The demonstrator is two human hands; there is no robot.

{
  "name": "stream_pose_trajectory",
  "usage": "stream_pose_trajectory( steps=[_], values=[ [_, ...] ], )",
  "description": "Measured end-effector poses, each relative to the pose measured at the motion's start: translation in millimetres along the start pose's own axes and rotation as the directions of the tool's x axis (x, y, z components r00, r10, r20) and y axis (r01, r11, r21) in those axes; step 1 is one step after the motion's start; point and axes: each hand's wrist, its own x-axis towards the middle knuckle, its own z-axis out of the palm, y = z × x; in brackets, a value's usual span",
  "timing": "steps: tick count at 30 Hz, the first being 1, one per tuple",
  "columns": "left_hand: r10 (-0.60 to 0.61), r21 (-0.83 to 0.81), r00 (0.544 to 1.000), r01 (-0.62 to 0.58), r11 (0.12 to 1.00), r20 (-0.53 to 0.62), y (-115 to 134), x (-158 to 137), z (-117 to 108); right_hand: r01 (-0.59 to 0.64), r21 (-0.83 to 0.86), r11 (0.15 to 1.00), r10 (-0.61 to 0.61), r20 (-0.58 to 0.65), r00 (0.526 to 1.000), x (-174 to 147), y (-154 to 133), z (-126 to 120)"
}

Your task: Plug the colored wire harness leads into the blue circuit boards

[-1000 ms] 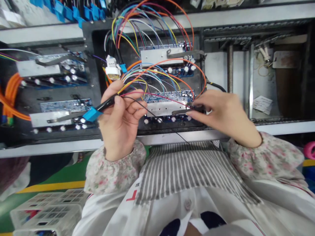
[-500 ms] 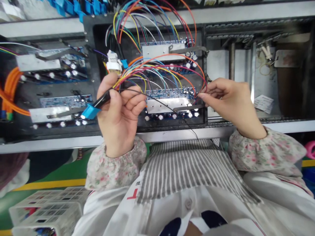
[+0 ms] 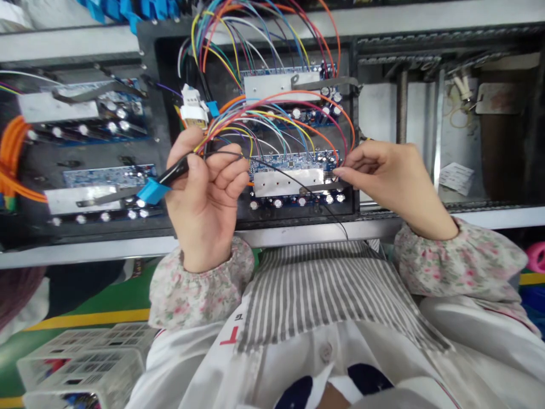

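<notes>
My left hand (image 3: 204,199) is closed round a wire harness (image 3: 230,116) of many colours, with its thumb on a black sleeve (image 3: 176,170). A blue connector (image 3: 152,192) hangs from that sleeve on the left. Behind the fingers stands a white connector (image 3: 193,105). My right hand (image 3: 378,170) pinches a crimson wire (image 3: 346,136) by the right edge of the near circuit board (image 3: 289,182); the wire's tip is hidden by the fingertips. Other harness wires arch onto this board's back edge. A loose black wire (image 3: 289,176) runs across the board toward me.
Another wired circuit board (image 3: 283,88) lies behind, in the same black tray (image 3: 353,213). Two more boards (image 3: 59,108) sit to the left, beside thick orange cables (image 3: 12,147). A metal rail (image 3: 298,233) borders the front. White baskets (image 3: 85,363) stand at lower left.
My right hand has moved slightly left with the crimson wire, closer to the near board's right edge. My left hand keeps its hold on the harness, shifted a little left.
</notes>
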Motion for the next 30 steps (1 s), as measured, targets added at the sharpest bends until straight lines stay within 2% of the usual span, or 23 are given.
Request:
stream_pose_trajectory(
  steps=[2,3,5,7,8,9,10,12,13,14,16,18,21,23,27,30],
  values=[
    [0.0,-0.018,1.0,0.0,1.0,-0.002,-2,0,1,0.051,-0.067,0.996,-0.055,-0.061,0.997,-5,-5,0],
    [0.001,-0.019,1.0,-0.001,1.0,-0.001,-2,1,1,0.11,-0.098,0.989,-0.116,-0.055,0.992,-8,-8,0],
    [0.032,0.021,0.999,-0.032,0.999,0.002,-3,2,-2,0.263,-0.162,0.951,-0.255,0.067,0.965,-15,-12,0],
    [0.112,0.181,0.993,-0.114,0.977,0.022,0,5,-11,0.339,-0.241,0.909,-0.299,0.187,0.936,-18,-13,-2],
    [0.168,0.329,0.985,-0.174,0.928,0.045,2,7,-18,0.302,-0.29,0.908,-0.266,0.157,0.951,-17,-11,-4],
    [0.222,0.506,0.971,-0.237,0.829,0.09,6,10,-25,0.216,-0.316,0.924,-0.203,0.073,0.976,-15,-8,-6],
    [0.257,0.676,0.953,-0.295,0.675,0.159,9,13,-33,0.112,-0.289,0.951,-0.129,-0.039,0.991,-12,-4,-8],
    [0.204,0.886,0.927,-0.364,0.286,0.315,16,20,-47,-0.046,-0.124,0.991,0.023,-0.18,0.983,-5,4,-10],
    [0.129,0.919,0.922,-0.379,0.112,0.364,19,23,-51,-0.076,-0.032,0.997,0.069,-0.185,0.98,-1,7,-10],
    [0.038,0.921,0.921,-0.388,-0.023,0.389,21,25,-53,-0.086,0.043,0.995,0.092,-0.162,0.983,1,10,-8],
    [-0.098,0.903,0.922,-0.387,-0.187,0.375,22,27,-51,-0.076,0.115,0.99,0.091,-0.129,0.988,3,16,-5],
    [-0.15,0.885,0.916,-0.4,-0.237,0.373,21,26,-47,-0.063,0.128,0.99,0.078,-0.119,0.99,2,20,-3],
    [-0.145,0.875,0.891,-0.451,-0.175,0.43,22,28,-55,-0.05,0.13,0.99,0.066,-0.117,0.991,2,16,4],
    [-0.15,0.86,0.873,-0.485,-0.159,0.465,29,35,-79,-0.043,0.111,0.993,0.056,-0.116,0.992,7,1,18],
    [-0.149,0.827,0.855,-0.519,-0.216,0.497,55,54,-141,-0.02,0.029,0.999,0.022,-0.072,0.997,25,-50,61],
    [-0.147,0.768,0.825,-0.563,-0.304,0.546,73,58,-158,-0.021,-0.027,0.999,0.02,-0.029,0.999,29,-74,77]
  ],
)
